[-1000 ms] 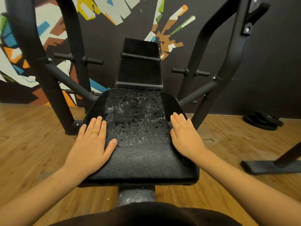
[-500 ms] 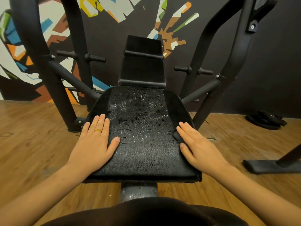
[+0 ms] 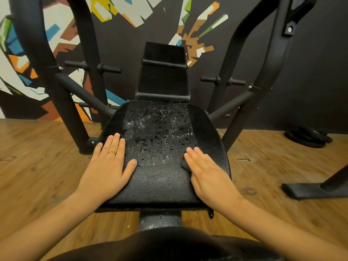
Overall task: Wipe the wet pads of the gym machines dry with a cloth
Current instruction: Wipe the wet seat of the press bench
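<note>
Pressing palm-down with straight, close-set fingers, the right hand (image 3: 209, 178) lies on the right side of the seat pad (image 3: 160, 185). A small fold of dark cloth (image 3: 185, 166) peeks out from under its thumb edge; the rest of the cloth is hidden beneath the palm. The left hand (image 3: 108, 166) rests flat on the pad's left side, fingers together and thumb splayed inward, with a gold ring (image 3: 111, 152) on one finger.

Between the hands the pad is black, pebble-grained vinyl, broad and rounded at the corners. Its near half looks matte, while the far half is beaded with water droplets (image 3: 160, 129) – glinting specks and darker blotches. Behind it the narrower back pad (image 3: 163, 78) rises, rectangular, with a smoother black face. A grey metal post (image 3: 160, 221) carries the seat.

Thick matte-black tubes of the machine frame (image 3: 56, 87) curve up on both sides, with short round pegs (image 3: 109, 68) jutting out. The floor (image 3: 37, 157) is wood-grain plank – black weight plates (image 3: 308, 137) lie stacked at the right by the dark wall. A jagged multicoloured mural (image 3: 131, 12) covers that wall.
</note>
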Demonstrator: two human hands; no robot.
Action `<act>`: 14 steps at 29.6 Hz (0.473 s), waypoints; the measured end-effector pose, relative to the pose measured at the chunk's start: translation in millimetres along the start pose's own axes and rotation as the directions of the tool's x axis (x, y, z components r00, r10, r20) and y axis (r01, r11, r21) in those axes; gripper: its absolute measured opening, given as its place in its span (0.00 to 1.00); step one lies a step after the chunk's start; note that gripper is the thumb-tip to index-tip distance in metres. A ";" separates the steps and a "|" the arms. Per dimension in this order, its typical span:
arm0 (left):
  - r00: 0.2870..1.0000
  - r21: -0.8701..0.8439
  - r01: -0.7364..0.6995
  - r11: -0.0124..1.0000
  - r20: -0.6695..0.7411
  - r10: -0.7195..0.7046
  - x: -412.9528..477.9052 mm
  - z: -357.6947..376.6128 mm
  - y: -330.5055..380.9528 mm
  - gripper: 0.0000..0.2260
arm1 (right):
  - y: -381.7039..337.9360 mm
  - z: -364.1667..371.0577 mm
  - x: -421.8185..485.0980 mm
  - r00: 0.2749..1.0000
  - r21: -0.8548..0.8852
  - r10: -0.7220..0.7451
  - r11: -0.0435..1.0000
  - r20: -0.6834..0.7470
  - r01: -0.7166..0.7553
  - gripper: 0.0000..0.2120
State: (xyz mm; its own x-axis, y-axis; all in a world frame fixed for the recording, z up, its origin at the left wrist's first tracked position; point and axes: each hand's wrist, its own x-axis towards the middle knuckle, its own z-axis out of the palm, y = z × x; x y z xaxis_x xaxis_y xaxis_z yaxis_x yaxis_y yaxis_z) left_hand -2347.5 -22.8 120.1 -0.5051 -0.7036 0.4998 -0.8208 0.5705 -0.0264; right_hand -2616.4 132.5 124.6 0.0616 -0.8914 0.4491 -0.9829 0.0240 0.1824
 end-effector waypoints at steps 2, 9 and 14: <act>1.000 -0.007 -0.006 1.000 0.002 0.006 0.3 -1.6 1.0 0.39 | 13.1 -3.2 -1.8 0.997 -0.006 0.076 0.997 -0.019 -0.077 0.30; 1.000 -0.007 0.004 1.000 0.006 -0.004 -1.6 -1.6 2.3 0.38 | -22.6 1.3 8.1 0.994 0.003 0.086 0.996 -0.069 -0.086 0.28; 1.000 -0.009 0.002 1.000 0.016 -0.001 -1.9 -4.6 4.4 0.38 | -51.8 9.2 21.1 0.999 0.003 -0.043 0.999 -0.004 0.043 0.28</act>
State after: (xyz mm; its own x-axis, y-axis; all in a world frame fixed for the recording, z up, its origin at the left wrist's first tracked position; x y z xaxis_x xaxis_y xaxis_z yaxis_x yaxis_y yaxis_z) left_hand -2348.9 -17.0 123.0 -0.5082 -0.7112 0.4856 -0.8192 0.5733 -0.0177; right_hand -2565.7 108.3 116.6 0.1048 -0.8900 0.4438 -0.9798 -0.0159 0.1994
